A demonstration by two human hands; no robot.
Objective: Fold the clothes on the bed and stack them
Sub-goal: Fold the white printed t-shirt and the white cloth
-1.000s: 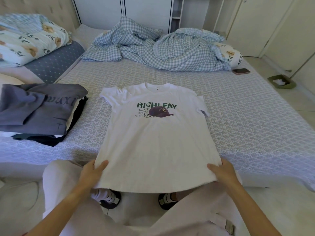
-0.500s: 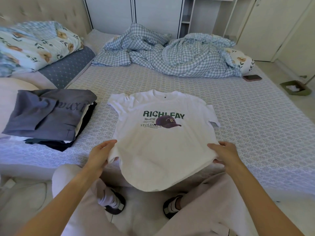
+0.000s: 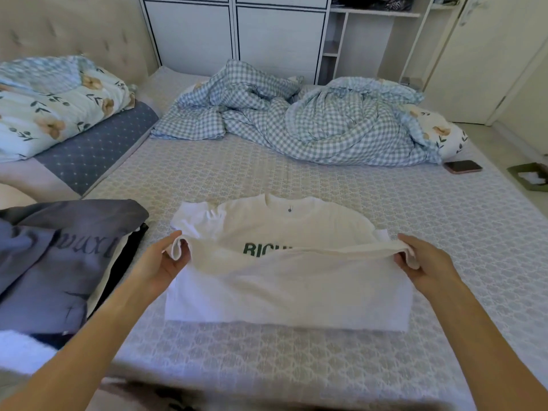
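White T-shirt (image 3: 284,280) lies mid-bed (image 3: 296,360), hem half folded toward the collar. My left hand (image 3: 161,262) and right hand (image 3: 427,262) each pinch a hem corner. Light, limp cotton; I'd grip corners only, or it sags.
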